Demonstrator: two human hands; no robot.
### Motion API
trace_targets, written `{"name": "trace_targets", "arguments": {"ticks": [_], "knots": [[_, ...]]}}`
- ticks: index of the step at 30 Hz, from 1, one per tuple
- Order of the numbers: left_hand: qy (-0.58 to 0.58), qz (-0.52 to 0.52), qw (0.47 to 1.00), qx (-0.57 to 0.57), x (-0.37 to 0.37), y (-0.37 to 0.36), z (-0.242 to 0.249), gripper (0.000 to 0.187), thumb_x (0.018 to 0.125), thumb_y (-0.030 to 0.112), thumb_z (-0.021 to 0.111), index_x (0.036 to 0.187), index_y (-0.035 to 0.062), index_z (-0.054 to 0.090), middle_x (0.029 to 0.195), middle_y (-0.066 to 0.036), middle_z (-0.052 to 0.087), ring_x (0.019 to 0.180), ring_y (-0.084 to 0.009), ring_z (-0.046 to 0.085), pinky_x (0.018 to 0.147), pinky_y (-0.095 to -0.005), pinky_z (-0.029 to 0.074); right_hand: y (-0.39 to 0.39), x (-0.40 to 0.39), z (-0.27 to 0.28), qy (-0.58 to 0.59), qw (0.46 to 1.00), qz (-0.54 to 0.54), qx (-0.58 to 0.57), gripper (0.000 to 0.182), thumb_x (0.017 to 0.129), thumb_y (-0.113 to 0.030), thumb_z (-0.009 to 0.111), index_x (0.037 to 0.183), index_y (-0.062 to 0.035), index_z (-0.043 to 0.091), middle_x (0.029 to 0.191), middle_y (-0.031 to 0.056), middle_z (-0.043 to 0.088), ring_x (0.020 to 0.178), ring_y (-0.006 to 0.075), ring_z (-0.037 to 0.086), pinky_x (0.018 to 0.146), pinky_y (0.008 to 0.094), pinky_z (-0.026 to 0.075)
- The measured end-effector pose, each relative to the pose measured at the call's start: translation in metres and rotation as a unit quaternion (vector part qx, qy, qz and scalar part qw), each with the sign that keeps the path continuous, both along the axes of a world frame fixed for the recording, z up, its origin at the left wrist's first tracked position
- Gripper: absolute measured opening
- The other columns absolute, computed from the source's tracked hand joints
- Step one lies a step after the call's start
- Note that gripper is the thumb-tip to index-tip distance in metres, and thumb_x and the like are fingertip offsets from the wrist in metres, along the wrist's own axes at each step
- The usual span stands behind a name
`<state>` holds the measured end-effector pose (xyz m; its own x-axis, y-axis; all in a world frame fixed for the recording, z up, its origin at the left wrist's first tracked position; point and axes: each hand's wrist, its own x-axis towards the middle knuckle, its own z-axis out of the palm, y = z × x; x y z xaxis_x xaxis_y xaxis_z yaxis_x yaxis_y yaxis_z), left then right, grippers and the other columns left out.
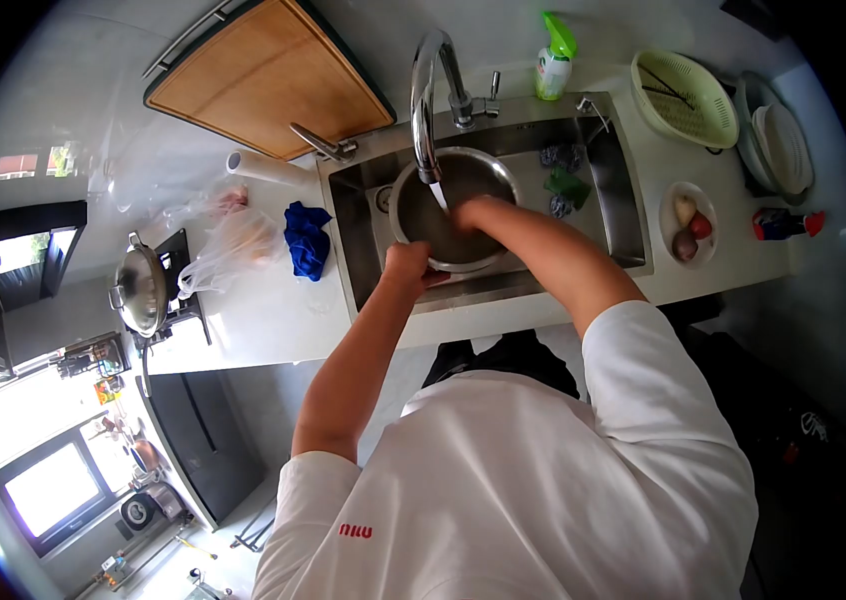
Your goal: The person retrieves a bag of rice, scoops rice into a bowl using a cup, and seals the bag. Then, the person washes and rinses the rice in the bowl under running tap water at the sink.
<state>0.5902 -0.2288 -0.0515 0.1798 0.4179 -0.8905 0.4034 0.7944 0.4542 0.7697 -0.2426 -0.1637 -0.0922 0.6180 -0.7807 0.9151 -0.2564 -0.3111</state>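
A: While water runs from the faucet [428, 110], where's the pot?
B: Steel pot [453, 208] sits in the sink [623, 215], under the stream. Left hand [406, 264] clenched on its near rim, steadying it, I'd judge.
A: Right?
B: Right hand [471, 212] inside, grip unclear. Pot round, shiny, wet.

A home kitchen seen from above. A steel sink [503, 200] with a curved tap [430, 90] is set in a white counter [273, 300]. A wooden cutting board [268, 75], dish soap bottle [554, 58], green colander [685, 98], stacked plates [781, 148] and a wok [141, 290] on a stove [175, 262] surround it.
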Motion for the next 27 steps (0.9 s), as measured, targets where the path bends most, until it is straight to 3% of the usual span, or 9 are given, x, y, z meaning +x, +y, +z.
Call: {"name": "trace_targets", "arguments": {"ticks": [6, 9, 12, 14, 17, 19, 21, 26, 27], "knots": [[0.008, -0.008, 1.000, 0.017, -0.009, -0.008, -0.004, 0.030, 0.086, -0.001, 0.058, 0.116, -0.0072, 0.055, 0.107, -0.021, 0.062, 0.090, -0.0388, 0.069, 0.073, -0.0559, 0.065, -0.032, -0.029, 0.030, 0.204, 0.963, -0.153, -0.088, 0.061, 0.096, -0.048, 0.058, 0.143, -0.0100, 0.056, 0.146, 0.0139, 0.056, 0.128, 0.0241, 0.058, 0.109, 0.0411, 0.043], [0.006, -0.011, 0.999, 0.035, -0.008, -0.008, 0.003, 0.029, 0.084, -0.002, 0.058, 0.112, -0.0097, 0.055, 0.103, -0.021, 0.059, 0.088, -0.0375, 0.066, 0.072, -0.0556, 0.065, -0.034, -0.051, -0.012, 0.189, 0.960, -0.205, 0.040, 0.053, 0.095, -0.043, 0.059, 0.136, -0.0085, 0.061, 0.137, 0.0158, 0.062, 0.120, 0.0243, 0.062, 0.103, 0.0414, 0.047], [0.011, -0.018, 0.999, 0.031, -0.007, -0.002, 0.005, 0.028, 0.084, -0.002, 0.058, 0.112, -0.0093, 0.055, 0.102, -0.019, 0.059, 0.087, -0.0362, 0.066, 0.071, -0.0541, 0.066, 0.004, -0.049, -0.112, 0.132, 0.986, -0.043, 0.091, 0.042, 0.089, -0.039, 0.066, 0.123, -0.0134, 0.070, 0.115, 0.0222, 0.070, 0.103, 0.0317, 0.069, 0.090, 0.0463, 0.054], [0.011, -0.013, 1.000, 0.020, -0.005, 0.000, 0.008, 0.027, 0.084, -0.003, 0.058, 0.111, -0.0089, 0.055, 0.100, -0.018, 0.058, 0.085, -0.0349, 0.066, 0.069, -0.0530, 0.066, 0.006, -0.038, -0.117, 0.069, 0.965, -0.130, 0.216, 0.034, 0.088, -0.035, 0.065, 0.112, -0.0115, 0.070, 0.103, 0.0214, 0.070, 0.092, 0.0311, 0.069, 0.081, 0.0460, 0.054], [-0.004, -0.008, 0.999, 0.035, -0.007, -0.002, -0.001, 0.024, 0.084, -0.003, 0.057, 0.108, -0.0084, 0.056, 0.097, -0.017, 0.057, 0.082, -0.0334, 0.066, 0.067, -0.0518, 0.066, -0.011, -0.038, -0.052, 0.045, 0.847, -0.341, 0.405, 0.025, 0.089, -0.031, 0.064, 0.100, -0.0098, 0.069, 0.090, 0.0192, 0.070, 0.080, 0.0303, 0.068, 0.069, 0.0467, 0.054], [-0.005, -0.002, 1.000, 0.030, -0.009, 0.002, -0.008, 0.022, 0.084, -0.004, 0.057, 0.105, -0.0081, 0.056, 0.096, -0.017, 0.056, 0.080, -0.0328, 0.065, 0.067, -0.0515, 0.066, 0.001, -0.044, -0.028, 0.170, 0.727, -0.550, 0.374, 0.022, 0.090, -0.031, 0.063, 0.094, -0.0097, 0.068, 0.083, 0.0168, 0.069, 0.074, 0.0305, 0.067, 0.062, 0.0468, 0.054], [-0.012, 0.003, 1.000, 0.025, -0.009, 0.004, -0.006, 0.020, 0.084, -0.004, 0.057, 0.104, -0.0080, 0.056, 0.094, -0.016, 0.055, 0.079, -0.0322, 0.064, 0.067, -0.0513, 0.067, 0.019, -0.048, -0.016, 0.326, 0.495, -0.765, 0.253, 0.022, 0.092, -0.032, 0.062, 0.091, -0.0106, 0.066, 0.078, 0.0135, 0.066, 0.068, 0.0313, 0.065, 0.055, 0.0465, 0.052], [0.000, 0.006, 1.000, 0.027, -0.010, 0.011, 0.002, 0.019, 0.084, -0.004, 0.057, 0.103, -0.0080, 0.056, 0.095, -0.016, 0.055, 0.078, -0.0318, 0.063, 0.067, -0.0514, 0.067, 0.052, -0.043, -0.029, 0.391, 0.315, -0.863, 0.062, 0.025, 0.095, -0.033, 0.058, 0.102, -0.0107, 0.069, 0.084, 0.0154, 0.069, 0.070, 0.0360, 0.067, 0.057, 0.0475, 0.055], [0.007, 0.006, 1.000, 0.028, -0.011, 0.013, 0.000, 0.019, 0.084, -0.004, 0.057, 0.103, -0.0084, 0.056, 0.095, -0.016, 0.055, 0.079, -0.0318, 0.063, 0.067, -0.0516, 0.067, 0.052, -0.043, -0.025, 0.355, 0.401, -0.840, 0.083, 0.026, 0.096, -0.032, 0.056, 0.103, -0.0104, 0.069, 0.087, 0.0166, 0.070, 0.073, 0.0375, 0.068, 0.059, 0.0482, 0.056]]}}
